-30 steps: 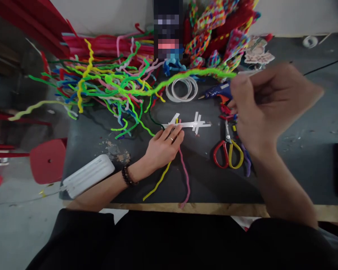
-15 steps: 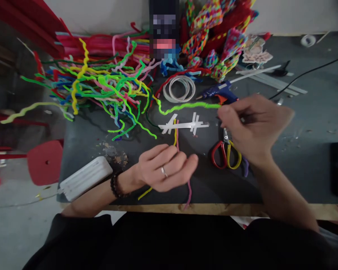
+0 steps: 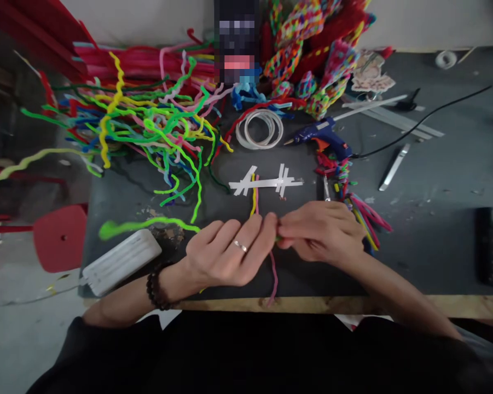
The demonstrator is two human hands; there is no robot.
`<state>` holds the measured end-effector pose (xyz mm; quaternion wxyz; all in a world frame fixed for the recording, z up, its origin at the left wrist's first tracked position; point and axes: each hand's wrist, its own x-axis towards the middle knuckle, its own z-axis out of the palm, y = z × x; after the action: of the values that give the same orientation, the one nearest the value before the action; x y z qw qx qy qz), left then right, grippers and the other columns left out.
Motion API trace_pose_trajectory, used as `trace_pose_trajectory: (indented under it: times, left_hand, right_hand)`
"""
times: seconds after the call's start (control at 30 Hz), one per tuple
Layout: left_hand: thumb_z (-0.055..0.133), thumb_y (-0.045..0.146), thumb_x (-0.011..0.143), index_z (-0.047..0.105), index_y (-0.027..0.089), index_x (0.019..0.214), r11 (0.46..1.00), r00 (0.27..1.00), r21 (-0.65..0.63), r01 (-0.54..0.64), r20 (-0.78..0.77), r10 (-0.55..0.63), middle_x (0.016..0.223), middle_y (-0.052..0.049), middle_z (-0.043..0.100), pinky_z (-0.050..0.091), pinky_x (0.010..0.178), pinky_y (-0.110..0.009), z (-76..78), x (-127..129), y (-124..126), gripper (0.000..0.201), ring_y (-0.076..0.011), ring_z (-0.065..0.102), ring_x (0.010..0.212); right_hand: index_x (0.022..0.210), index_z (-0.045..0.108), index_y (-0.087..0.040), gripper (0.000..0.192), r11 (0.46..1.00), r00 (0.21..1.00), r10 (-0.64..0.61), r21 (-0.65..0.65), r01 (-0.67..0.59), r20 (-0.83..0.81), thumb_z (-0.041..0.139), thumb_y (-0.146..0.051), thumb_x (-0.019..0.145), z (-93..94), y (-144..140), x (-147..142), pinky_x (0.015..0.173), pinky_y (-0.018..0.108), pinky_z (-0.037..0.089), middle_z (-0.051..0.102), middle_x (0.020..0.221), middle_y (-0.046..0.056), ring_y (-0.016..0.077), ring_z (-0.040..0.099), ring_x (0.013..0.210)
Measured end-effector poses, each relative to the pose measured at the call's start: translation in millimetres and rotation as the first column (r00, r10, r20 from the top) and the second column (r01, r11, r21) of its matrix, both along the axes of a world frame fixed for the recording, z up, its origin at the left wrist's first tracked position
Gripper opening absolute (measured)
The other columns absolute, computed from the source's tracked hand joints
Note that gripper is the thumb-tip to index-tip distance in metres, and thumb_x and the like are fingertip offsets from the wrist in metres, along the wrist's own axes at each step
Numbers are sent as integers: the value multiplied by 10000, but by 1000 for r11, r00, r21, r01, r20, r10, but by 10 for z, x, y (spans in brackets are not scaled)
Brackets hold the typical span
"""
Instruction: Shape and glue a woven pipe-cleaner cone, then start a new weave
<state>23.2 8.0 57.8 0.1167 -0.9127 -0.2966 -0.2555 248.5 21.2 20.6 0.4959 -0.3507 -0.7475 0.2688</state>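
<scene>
Head view: left hand [image 3: 230, 253] and right hand [image 3: 322, 232] are meeting fingertip to fingertip near the table's [image 3: 435, 235] front edge, both pinching the lime green pipe cleaner [image 3: 148, 223], which is trailing left. Beyond, yellow and pink pipe cleaners [image 3: 255, 200] are lying under taped white strips [image 3: 266, 183].

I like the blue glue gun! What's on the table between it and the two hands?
In the head view, between the glue gun and the hands lies a small bunch of colourful pipe cleaners.
</scene>
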Motion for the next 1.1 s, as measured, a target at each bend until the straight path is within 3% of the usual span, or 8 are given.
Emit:
trace_pose_trajectory:
  times: [0.1,0.27,0.47,0.63,0.77,0.87,0.97,1.1]
  left_hand:
    - [718,379,977,728,142,1166,996,996,3,-88,0,88,884,-47,808,491,484,-359,-17,56,-50,303,-168,685,594]
    - [620,186,1021,678,186,1022,969,977,-200,-145,126,172,643,48,669,450,535,-304,-139,107,4,58,-120,626,571]
    - [494,185,1077,653,209,948,886,957,-443,-140,168,235,679,45,696,458,599,-248,-221,104,57,206,-104,669,630]
    - [460,221,1087,656,217,965,831,955,-535,-150,139,262,672,54,708,430,576,-241,-272,85,81,232,-100,666,593]
    - [475,225,1080,619,209,951,817,950,-564,-124,171,262,674,52,703,423,566,-237,-284,89,98,195,-104,665,587]
    - [498,221,1065,575,206,947,782,942,-617,-86,207,266,691,58,703,407,541,-226,-285,87,107,142,-89,633,544]
    - [502,240,1062,554,213,944,730,936,-679,-85,197,292,706,61,699,396,532,-220,-306,75,130,132,-87,631,544]
    - [531,210,1020,548,219,915,755,925,-647,-106,214,313,679,67,678,372,527,-231,-387,60,184,106,-99,639,553]
  right_hand:
    - [1068,752,-301,262,976,995,84,207,-72,-49,755,-116,883,-88,82,-29,625,251,648,808,774,-44,147,784,674]
    - [1103,775,-277,276,999,995,32,27,-30,-92,788,-134,867,-189,93,-39,652,291,660,831,875,-10,175,798,731]
    - [1043,818,-308,230,988,996,-65,-143,55,-64,816,-162,865,-245,66,-25,600,265,621,842,907,-29,156,786,710]
    - [995,825,-300,170,993,998,-57,-103,53,-36,859,-231,844,-248,92,-25,565,264,605,836,851,-30,147,760,632]
    - [1018,817,-298,177,996,998,-64,-55,63,-28,824,-199,872,-249,96,-33,661,284,645,840,879,-20,167,799,740]
    - [1042,809,-304,243,997,998,-45,56,46,-34,815,-158,848,-281,113,-22,722,310,662,842,915,-14,184,806,793]
    - [1024,803,-321,260,985,996,-46,170,33,73,790,-146,832,-291,138,14,652,292,634,836,911,-25,174,788,740]
    - [1006,788,-288,195,998,993,55,36,-59,102,757,-152,869,-227,133,52,668,272,605,819,880,-24,144,752,720]
